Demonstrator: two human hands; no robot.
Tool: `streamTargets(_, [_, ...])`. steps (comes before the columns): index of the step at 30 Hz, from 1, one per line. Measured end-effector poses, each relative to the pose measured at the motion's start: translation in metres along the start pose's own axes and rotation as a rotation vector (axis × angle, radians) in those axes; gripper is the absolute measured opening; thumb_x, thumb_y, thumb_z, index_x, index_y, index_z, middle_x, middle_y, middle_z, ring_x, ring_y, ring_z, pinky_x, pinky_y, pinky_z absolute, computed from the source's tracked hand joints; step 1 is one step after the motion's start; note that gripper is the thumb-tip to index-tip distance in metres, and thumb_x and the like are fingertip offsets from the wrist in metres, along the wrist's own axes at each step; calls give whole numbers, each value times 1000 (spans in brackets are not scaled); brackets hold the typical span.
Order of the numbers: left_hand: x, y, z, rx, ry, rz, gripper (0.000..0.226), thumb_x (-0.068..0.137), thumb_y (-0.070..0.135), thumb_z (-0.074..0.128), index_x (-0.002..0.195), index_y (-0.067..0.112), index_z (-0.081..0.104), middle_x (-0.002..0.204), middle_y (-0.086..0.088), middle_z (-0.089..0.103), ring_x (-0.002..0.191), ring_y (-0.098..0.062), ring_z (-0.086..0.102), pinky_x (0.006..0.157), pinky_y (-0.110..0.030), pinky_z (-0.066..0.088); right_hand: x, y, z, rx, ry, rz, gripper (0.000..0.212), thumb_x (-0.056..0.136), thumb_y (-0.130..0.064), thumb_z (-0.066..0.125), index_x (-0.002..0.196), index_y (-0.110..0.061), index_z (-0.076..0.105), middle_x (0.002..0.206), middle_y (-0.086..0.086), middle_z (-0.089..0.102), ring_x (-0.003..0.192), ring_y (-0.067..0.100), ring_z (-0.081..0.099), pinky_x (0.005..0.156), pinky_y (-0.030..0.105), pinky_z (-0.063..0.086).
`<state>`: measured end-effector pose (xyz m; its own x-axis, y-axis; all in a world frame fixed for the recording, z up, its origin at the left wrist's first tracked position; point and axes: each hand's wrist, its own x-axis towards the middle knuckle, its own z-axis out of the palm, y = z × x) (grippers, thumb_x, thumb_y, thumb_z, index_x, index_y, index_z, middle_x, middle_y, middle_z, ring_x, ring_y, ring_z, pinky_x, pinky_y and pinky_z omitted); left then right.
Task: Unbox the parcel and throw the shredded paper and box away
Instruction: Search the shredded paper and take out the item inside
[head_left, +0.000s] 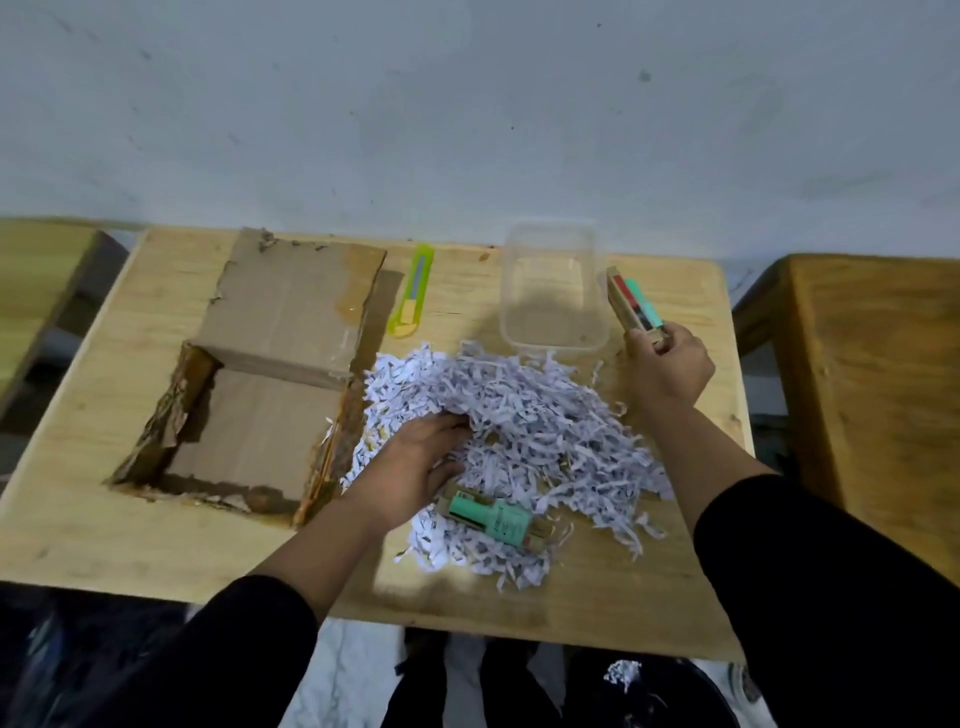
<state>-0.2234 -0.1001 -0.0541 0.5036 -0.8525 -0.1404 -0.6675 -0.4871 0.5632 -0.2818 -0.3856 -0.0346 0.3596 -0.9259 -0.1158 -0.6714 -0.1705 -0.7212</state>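
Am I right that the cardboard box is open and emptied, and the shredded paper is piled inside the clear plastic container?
Not quite: the head view shows the shredded paper heaped on the table, in front of the clear plastic container. The cardboard box is indeed open and emptied.

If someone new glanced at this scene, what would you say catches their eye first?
Probably the big heap of shredded paper in the middle of the table, with the left hand dug into it beside a mint-green packaged item. Next, the opened cardboard box to its left, and the right hand holding a second packaged item next to the clear plastic tub.
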Motion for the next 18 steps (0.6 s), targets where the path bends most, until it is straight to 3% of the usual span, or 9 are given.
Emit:
streamTargets(3, [1, 2, -1, 4, 22, -12, 39, 87, 27, 56, 120, 6, 59, 130, -16, 56, 121, -34, 50, 103, -40, 37, 0, 3, -3, -22, -51, 5, 39, 84, -28, 61, 118, -11, 58, 112, 13, 63, 100, 26, 57, 87, 32, 46])
streamTargets(7, [2, 3, -2, 33, 21, 16, 37, 82, 12, 66, 117, 1, 60, 125, -19, 59, 118, -35, 54, 103, -39, 35, -15, 8, -13, -296, -126, -87, 39, 90, -26, 51, 122, -4, 51, 115, 22, 56, 106, 35, 51, 87, 40, 44])
streamTargets(12, [0, 13, -11, 34, 20, 20, 35, 90, 8, 55, 124, 4, 55, 133, -15, 54, 124, -29, 48, 104, -35, 37, -60, 13, -34, -532, -285, -224, 42, 95, -25, 42, 130, -3, 41, 139, 18, 40, 126, 34, 36, 101, 42, 36])
streamTargets(18, [-16, 21, -24, 46, 41, 48, 33, 94, 10, 46, 126, 8, 53, 134, -13, 52, 125, -29, 47, 102, -37, 39, -125, 15, -50, -481, -299, -334, 40, 96, -22, 37, 131, -3, 43, 138, 17, 43, 128, 32, 37, 100, 39, 40])
